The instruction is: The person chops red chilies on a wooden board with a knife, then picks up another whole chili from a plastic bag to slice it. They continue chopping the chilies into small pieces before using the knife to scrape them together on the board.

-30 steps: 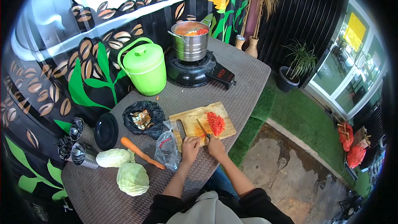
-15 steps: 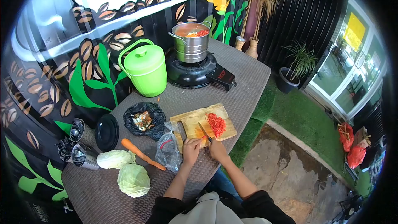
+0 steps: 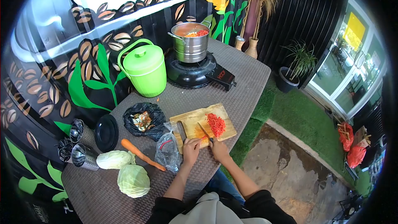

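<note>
Red chopped pieces (image 3: 216,125) lie on the wooden board (image 3: 192,119), at right, beyond the right hand (image 3: 219,151), its fingers clamped around the knife (image 3: 203,129); left hand (image 3: 191,151) bent over the near edge, grip unclear.

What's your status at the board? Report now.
Right hand gripping knife, blade over board. Left hand at board's near edge; grip unclear. Red pile on board, right of blade. Bag close by board's left end.
</note>
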The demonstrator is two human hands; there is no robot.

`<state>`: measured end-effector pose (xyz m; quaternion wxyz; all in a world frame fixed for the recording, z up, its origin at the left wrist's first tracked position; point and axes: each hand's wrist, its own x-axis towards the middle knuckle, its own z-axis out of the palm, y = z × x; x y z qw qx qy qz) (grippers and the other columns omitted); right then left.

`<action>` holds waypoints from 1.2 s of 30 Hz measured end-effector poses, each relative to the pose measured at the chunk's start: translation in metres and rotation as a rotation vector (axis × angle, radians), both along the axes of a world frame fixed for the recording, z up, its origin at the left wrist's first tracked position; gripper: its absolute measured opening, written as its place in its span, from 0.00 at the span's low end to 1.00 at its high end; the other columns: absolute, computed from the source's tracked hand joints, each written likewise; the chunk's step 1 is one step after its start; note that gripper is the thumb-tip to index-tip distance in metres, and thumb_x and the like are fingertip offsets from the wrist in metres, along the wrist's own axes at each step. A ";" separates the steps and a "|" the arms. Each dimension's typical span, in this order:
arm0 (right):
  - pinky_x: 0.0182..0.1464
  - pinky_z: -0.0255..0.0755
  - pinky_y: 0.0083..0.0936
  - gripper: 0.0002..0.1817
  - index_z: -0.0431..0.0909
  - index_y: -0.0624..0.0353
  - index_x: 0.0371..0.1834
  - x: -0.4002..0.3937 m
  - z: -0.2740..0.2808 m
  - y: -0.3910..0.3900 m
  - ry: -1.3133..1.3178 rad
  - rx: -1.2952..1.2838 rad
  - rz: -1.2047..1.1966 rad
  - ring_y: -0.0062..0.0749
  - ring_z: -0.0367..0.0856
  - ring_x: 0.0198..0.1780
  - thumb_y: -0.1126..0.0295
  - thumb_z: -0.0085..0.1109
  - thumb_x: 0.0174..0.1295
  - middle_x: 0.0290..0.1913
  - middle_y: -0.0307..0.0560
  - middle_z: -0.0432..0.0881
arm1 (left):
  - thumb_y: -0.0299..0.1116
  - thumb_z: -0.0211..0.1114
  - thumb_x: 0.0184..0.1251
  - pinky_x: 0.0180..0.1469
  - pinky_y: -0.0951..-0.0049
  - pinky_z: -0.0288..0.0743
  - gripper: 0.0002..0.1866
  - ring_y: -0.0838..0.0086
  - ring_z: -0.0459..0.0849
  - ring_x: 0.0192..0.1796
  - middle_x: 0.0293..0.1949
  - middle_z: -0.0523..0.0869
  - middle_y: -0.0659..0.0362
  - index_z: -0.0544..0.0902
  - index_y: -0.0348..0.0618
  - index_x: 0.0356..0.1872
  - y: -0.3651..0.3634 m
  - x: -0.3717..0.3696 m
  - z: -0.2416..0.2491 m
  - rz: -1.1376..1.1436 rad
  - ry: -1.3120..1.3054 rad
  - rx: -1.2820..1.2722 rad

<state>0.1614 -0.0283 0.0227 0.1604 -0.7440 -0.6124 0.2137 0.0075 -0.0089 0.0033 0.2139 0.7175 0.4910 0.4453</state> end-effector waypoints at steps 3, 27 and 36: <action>0.46 0.73 0.52 0.19 0.70 0.64 0.48 0.001 0.006 0.015 0.009 -0.086 0.051 0.63 0.81 0.43 0.57 0.46 0.69 0.37 0.70 0.81 | 0.24 0.63 0.59 0.46 0.66 0.75 0.09 0.60 0.80 0.42 0.40 0.87 0.55 0.87 0.39 0.40 -0.002 -0.001 0.000 0.004 -0.001 0.002; 0.47 0.75 0.51 0.20 0.74 0.66 0.45 -0.010 0.005 0.031 0.054 -0.100 0.006 0.62 0.82 0.43 0.56 0.47 0.69 0.38 0.68 0.82 | 0.22 0.63 0.59 0.45 0.66 0.75 0.09 0.60 0.80 0.40 0.38 0.87 0.52 0.86 0.36 0.40 -0.003 0.001 0.000 0.100 -0.073 0.039; 0.47 0.75 0.50 0.22 0.75 0.68 0.44 -0.023 -0.001 0.023 0.045 -0.070 -0.064 0.62 0.82 0.43 0.55 0.45 0.70 0.38 0.68 0.82 | 0.22 0.63 0.59 0.44 0.66 0.75 0.10 0.61 0.80 0.40 0.38 0.87 0.52 0.86 0.36 0.41 0.002 0.005 0.001 0.200 -0.126 0.008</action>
